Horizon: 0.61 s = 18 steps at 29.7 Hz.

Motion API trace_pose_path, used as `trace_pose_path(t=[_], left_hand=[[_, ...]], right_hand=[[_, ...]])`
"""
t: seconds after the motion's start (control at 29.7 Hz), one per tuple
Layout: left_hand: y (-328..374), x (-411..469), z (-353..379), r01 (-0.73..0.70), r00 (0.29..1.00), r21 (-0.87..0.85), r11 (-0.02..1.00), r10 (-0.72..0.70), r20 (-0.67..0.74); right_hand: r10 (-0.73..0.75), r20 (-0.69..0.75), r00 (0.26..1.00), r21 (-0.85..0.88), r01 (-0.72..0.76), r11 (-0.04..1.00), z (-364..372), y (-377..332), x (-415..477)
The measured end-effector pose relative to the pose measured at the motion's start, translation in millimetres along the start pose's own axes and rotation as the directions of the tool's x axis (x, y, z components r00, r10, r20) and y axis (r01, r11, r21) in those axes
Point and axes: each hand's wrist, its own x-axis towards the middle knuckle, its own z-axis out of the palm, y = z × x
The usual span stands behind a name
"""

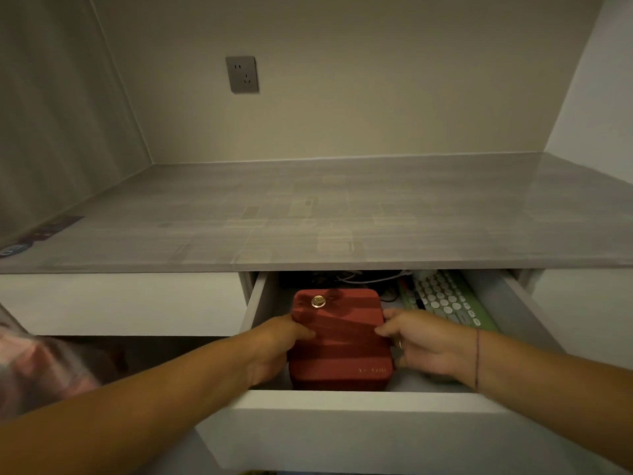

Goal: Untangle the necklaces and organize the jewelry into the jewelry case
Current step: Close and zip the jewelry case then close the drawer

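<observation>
Both left hand (277,347) and right hand (421,344) fingers (386,329) clasp jewelry case (339,344).

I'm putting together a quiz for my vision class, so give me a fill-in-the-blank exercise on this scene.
1. The left hand and the right hand grip a case whose colour is ____.
2. The case sits inside an open ____ below the desktop.
3. To the right of the case lies a green ____ with round pale keys.

Missing words: red; drawer; keyboard.
</observation>
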Motion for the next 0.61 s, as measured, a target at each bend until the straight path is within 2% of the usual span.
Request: trace_pose_path(t=[0.27, 0.44, 0.51, 0.54, 0.57, 0.61], left_hand=[[3, 12, -2, 0.150, 0.988, 0.023, 0.988, -0.151, 0.020], [6, 14, -1, 0.146, 0.989, 0.033, 0.989, -0.147, 0.019], [6, 11, 0, 0.058, 0.998, 0.128, 0.990, -0.062, 0.023], [7, 8, 1, -0.006, 0.999, 0.177, 0.984, -0.001, 0.039], [8, 4, 2, -0.077, 0.996, 0.229, 0.970, 0.063, 0.065], [9, -3, 1, -0.149, 0.986, 0.277, 0.949, 0.122, 0.113]], right_hand=[[0.106, 0.008, 0.994, -0.037, -0.105, 0.994, -5, -2, 33], [0.120, 0.025, 0.992, -0.055, -0.118, 0.991, -4, -8, 30], [0.055, 0.040, 0.998, -0.169, -0.048, 0.984, -2, -10, 23], [-0.020, 0.060, 0.998, -0.301, 0.037, 0.953, -2, -11, 18], [-0.109, 0.104, 0.989, -0.474, 0.145, 0.868, -1, -11, 11], [-0.185, 0.162, 0.969, -0.654, 0.246, 0.716, -1, -10, 2]])
